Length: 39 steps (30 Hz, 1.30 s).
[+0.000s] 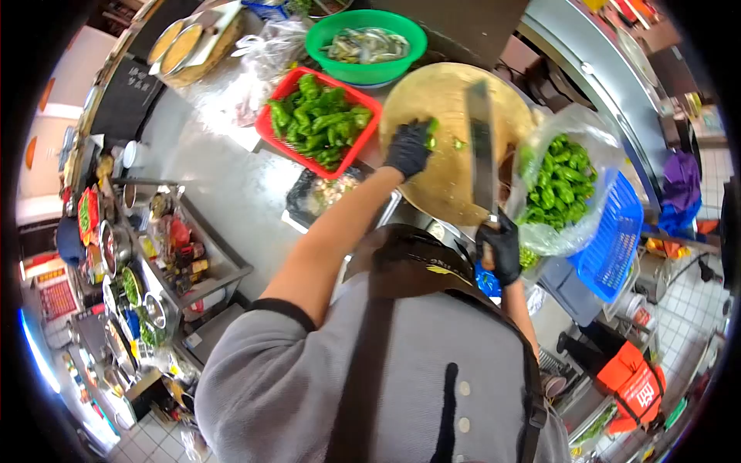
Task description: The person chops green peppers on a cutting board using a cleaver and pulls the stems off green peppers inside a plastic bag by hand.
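Observation:
My left hand (409, 149), in a black glove, is closed at the left side of the round wooden chopping board (444, 181). Its fingertips press on a green pepper (432, 133), partly hidden by the glove. My right hand (502, 248), also black-gloved, grips the handle of a cleaver (481, 147). The wide blade points away from me over the right half of the board, apart from the pepper. A small green scrap (460, 144) lies between the pepper and the blade.
Left of the board, a red basket (265, 133) holds green peppers. Behind stands a green basin (312, 42) with pale contents. On the right are a clear plastic bag of peppers (563, 185) and a blue basket (617, 247). A person in an orange vest (634, 386) is at lower right.

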### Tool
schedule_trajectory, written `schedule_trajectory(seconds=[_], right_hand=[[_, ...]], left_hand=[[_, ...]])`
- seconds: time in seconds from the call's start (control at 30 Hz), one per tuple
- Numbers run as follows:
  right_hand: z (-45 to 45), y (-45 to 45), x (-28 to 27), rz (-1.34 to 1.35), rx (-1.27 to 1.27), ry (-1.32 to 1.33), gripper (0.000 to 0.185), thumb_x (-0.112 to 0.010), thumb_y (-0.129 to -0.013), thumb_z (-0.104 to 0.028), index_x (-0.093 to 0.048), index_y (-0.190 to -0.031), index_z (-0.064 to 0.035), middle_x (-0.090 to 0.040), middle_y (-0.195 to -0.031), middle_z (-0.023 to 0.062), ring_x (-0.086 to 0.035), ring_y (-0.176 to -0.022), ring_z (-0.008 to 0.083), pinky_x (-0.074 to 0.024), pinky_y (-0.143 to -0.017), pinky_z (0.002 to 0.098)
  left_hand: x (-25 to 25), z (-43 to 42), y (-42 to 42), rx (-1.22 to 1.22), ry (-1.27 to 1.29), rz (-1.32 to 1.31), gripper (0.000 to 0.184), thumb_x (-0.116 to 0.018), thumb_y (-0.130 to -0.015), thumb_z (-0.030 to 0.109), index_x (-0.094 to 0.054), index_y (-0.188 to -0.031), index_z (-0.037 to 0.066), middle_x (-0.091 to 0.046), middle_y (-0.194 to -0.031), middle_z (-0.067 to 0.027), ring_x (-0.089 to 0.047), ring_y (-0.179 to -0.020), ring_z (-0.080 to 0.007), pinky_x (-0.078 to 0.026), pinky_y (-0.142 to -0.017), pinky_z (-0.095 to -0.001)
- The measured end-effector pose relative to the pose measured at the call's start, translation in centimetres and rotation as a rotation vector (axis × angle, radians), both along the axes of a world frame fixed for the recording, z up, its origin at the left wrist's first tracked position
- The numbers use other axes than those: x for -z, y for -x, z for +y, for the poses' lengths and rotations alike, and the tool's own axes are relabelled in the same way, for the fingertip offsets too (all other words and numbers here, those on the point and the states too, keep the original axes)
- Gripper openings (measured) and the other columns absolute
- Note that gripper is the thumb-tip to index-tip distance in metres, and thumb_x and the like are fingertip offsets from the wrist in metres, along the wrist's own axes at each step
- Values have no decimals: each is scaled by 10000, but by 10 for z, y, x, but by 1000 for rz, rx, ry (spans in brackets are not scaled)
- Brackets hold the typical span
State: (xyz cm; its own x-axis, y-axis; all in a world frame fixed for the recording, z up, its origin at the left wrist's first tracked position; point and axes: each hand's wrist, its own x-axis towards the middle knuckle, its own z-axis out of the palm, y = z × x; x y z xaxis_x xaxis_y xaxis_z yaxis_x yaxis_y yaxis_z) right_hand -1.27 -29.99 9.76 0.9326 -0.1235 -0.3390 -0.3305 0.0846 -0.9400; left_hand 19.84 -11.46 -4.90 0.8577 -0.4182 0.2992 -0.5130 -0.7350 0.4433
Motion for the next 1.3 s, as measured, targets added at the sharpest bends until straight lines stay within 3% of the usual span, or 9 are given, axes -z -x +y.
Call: schedule_trajectory(seconds=[0.3, 0.33, 0.53, 0.77, 0.93, 1.1, 1.13, 1.23, 1.3], right_hand=[[-9, 3, -12, 63, 153, 17, 528, -564, -779, 17, -464, -1296, -13, -542, -665, -5, -495, -569, 72, -406, -517, 208], [-10, 5, -12, 72, 159, -9, 538, -563, -779, 21, -456, -1304, -15, -537, -663, -6, -495, -570, 73, -408, -520, 209], [-7, -11, -10, 97, 137, 21, 635, -562, -765, 56, -374, -1365, -33, -525, -639, -3, -458, -520, 70, -397, -494, 214], [-5, -36, 14, 25, 90, 6, 701, -571, -795, 45, -331, -1407, -198, -525, -639, -6, -420, -452, 58, -361, -414, 215], [-6, -43, 16, 38, 60, 84, 703, -576, -781, 55, -346, -1402, -182, -514, -634, -17, -422, -465, 60, -384, -433, 230], [-14, -39, 31, 9, 13, 221, 681, -576, -791, 3, -349, -1400, -199, -494, -593, -15, -390, -440, 64, -368, -422, 232], [-19, -37, 29, 38, 7, 257, 669, -584, -793, -35, -352, -1399, -202, -498, -591, -2, -395, -447, 72, -374, -430, 240], [-27, -44, 20, 206, -190, 662, 786, -596, -754, -224, -208, -1433, -152, -627, -933, 245, -625, -744, 359, -490, -738, 436], [-24, -45, 48, 88, -171, 807, 805, -562, -775, -228, -121, -1444, -155, -625, -890, 250, -615, -768, 400, -489, -726, 457]], left_hand=[[-21, 83, -45, -85, -106, -251, 269, -568, -755, 179, -589, -1008, 91, -524, -1032, -160, -494, -953, -323, -414, -735, -455], [-37, 108, -56, -214, -15, 209, 339, -584, -761, 239, -559, -1068, 98, -517, -1026, -160, -483, -965, -324, -391, -785, -463], [-88, 188, -65, -269, -470, -292, 609, -656, -756, 271, -444, -1314, 155, -520, -1232, -158, -466, -1129, -352, -355, -956, -461], [-15, 224, -103, -211, -333, 239, 663, -628, -765, 387, -366, -1364, 276, -384, -1404, -49, -279, -1314, -333, -288, -1013, -512], [-34, 213, -117, -390, -393, 206, 339, -598, -795, 301, -622, -1118, 202, -639, -1021, -122, -617, -887, -330, -462, -795, -441], [42, 308, -186, -149, 21, -54, 361, -657, -731, 263, -619, -1064, 129, -642, -993, -137, -616, -876, -303, -482, -734, -414], [13, 292, -181, -300, -347, 72, 424, -676, -716, 317, -602, -1092, 134, -647, -965, -137, -618, -886, -293, -487, -737, -403], [-24, 280, -175, -175, -514, -64, 416, -686, -730, 261, -594, -1102, 100, -645, -964, -141, -603, -931, -305, -481, -786, -396], [-53, 233, -165, -265, -30, -204, 348, -683, -725, 139, -623, -1062, 80, -633, -989, -110, -598, -885, -288, -466, -774, -396]])
